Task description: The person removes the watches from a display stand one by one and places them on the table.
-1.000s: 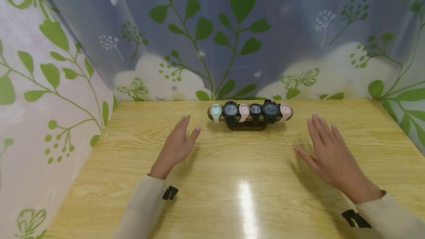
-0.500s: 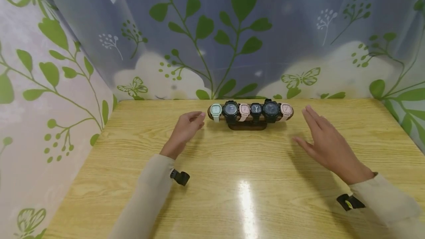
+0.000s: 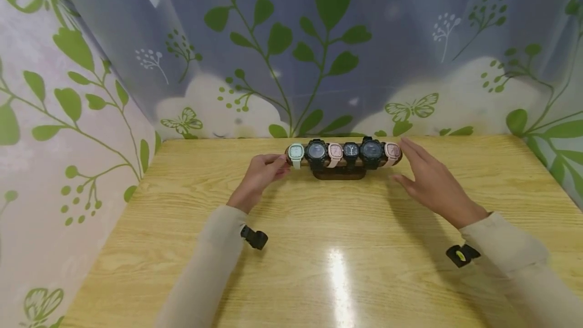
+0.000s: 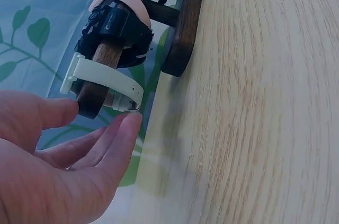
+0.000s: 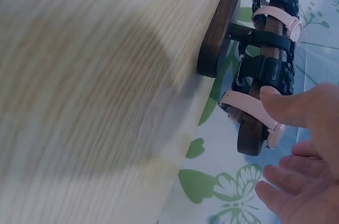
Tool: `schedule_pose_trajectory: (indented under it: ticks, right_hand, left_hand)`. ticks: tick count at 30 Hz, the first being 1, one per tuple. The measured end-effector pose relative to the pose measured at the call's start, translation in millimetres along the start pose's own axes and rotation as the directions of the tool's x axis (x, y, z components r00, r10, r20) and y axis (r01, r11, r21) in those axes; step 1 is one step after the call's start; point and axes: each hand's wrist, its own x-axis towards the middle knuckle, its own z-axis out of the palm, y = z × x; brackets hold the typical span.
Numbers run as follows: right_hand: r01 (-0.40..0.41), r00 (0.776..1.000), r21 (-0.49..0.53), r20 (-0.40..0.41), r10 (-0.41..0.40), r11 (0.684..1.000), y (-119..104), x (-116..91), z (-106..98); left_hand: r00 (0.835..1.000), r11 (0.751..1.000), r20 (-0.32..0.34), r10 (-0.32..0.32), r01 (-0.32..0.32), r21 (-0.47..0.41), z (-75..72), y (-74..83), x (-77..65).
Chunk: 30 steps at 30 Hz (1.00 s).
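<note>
Watches [image 3: 316, 151] line a wooden stand [image 3: 339, 173] on the worktop [image 3: 282, 237], left hand [image 3: 259, 173] at its left end, right hand [image 3: 433, 181] beside its right end, each grip apart.

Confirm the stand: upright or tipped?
Upright. In the head view, the base sits flat on the table, with the bar and its six watches level above it.

Watch dials [image 3: 316, 151] too small to read, stand [image 4: 184, 28] cut off atop the left wrist view, desk [image 3: 282, 267] and left sleeve [image 3: 202, 262] cropped by the head view's bottom
</note>
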Motion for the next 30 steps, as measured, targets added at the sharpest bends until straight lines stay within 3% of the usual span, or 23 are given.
schedule_pose_trajectory:
  ticks: [8,16,30]
  right_hand:
    - [-0.060,0.997,0.085,0.051,0.056,0.995,4,15,4]
    - [-0.127,0.987,0.118,0.118,0.113,0.985,7,24,8]
    - [-0.141,0.976,0.136,0.186,0.114,0.981,13,37,10]
  left_hand:
    - [0.999,0.997,0.044,0.026,-0.022,-0.072,0.1,-0.9,2.7]
    - [0.998,0.997,0.061,0.008,-0.003,-0.080,1.0,-0.8,4.5]
    - [1.000,0.996,0.015,-0.014,0.016,-0.085,2.3,2.4,6.6]
